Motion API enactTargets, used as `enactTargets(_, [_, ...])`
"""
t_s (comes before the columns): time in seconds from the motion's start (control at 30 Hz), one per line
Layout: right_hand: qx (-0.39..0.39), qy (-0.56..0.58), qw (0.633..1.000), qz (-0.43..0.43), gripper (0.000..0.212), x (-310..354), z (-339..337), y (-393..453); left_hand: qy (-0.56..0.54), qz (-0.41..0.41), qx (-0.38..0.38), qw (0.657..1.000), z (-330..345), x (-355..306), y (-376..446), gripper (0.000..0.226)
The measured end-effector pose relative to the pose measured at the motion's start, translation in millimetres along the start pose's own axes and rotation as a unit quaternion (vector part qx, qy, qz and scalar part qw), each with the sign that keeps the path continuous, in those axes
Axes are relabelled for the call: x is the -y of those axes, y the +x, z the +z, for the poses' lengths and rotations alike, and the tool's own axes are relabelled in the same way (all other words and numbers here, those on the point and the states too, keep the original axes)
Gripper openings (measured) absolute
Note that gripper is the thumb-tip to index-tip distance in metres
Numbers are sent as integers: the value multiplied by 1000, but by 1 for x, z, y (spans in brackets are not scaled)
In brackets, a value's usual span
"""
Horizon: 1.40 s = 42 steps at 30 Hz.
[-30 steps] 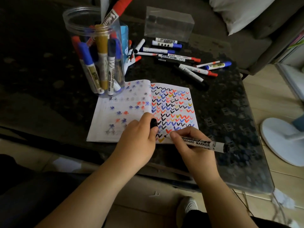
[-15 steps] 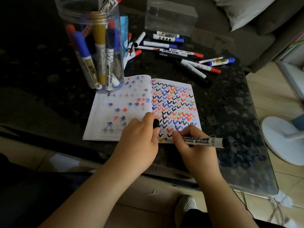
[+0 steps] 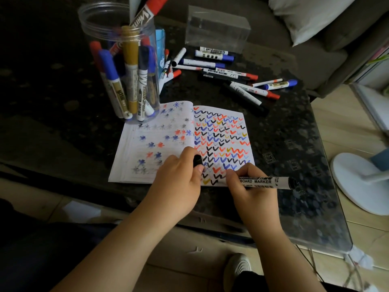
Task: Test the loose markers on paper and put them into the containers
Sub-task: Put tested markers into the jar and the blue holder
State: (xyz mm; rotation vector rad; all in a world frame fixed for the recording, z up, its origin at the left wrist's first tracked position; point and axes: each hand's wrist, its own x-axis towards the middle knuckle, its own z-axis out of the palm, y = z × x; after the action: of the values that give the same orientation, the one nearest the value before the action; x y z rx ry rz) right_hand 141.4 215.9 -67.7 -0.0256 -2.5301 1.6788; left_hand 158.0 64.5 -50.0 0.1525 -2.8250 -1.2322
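The right hand (image 3: 250, 186) gripped a black marker (image 3: 267, 182) with its tip on the notebook (image 3: 151, 157) — lower right page. The left hand (image 3: 179, 178) pinched the cap (image 3: 197, 160) — beside it, over the page.

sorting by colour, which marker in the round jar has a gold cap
The gold-capped marker standing upright mid-jar in the clear round jar; the markers around it have blue, red or black caps.
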Motion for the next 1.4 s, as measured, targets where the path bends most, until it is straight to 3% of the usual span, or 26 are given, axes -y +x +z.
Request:
enactTargets(0.2, [11, 161, 983, 86, 26, 17, -13, -3, -182, -49, -10, 982, -8, -4, 4, 16])
enactTargets(0.33, [31, 205, 976, 62, 22, 40, -23, -11, -384, -122, 9, 915, -17, -15, -3, 11])
enactTargets(0.43, [12, 262, 965, 25, 20, 62, -32, -18, -490, -118, 23, 863, -26, -25, -11, 15])
enactTargets(0.6, [-18, 297, 955, 6, 27, 85, -47, -33, -548, -81, 39, 832, -43, -42, -28, 23])
enactTargets(0.9, [21, 299, 954, -5, 26, 105, -59, -58, -517, -10, 94, 851, -50, -76, -68, 21])
enactTargets(1.07, [60, 270, 961, -11, 22, 108, -75, -67, -306, 64, 90, 946, -62, -80, -82, 24])
enactTargets(1.13, [81, 253, 964, -11, 29, 108, -82, -68, -224, 88, 102, 965, -68, -81, -86, 20])
enactTargets(1.23, [82, 253, 964, 1, 35, 111, -88, -70, -205, 91, 118, 967, -72, -85, -92, 14])
enactTargets(1.4, [12, 255, 967, -6, 43, 114, -87, -69, -174, 104, 131, 970, -73, -88, -90, 13])
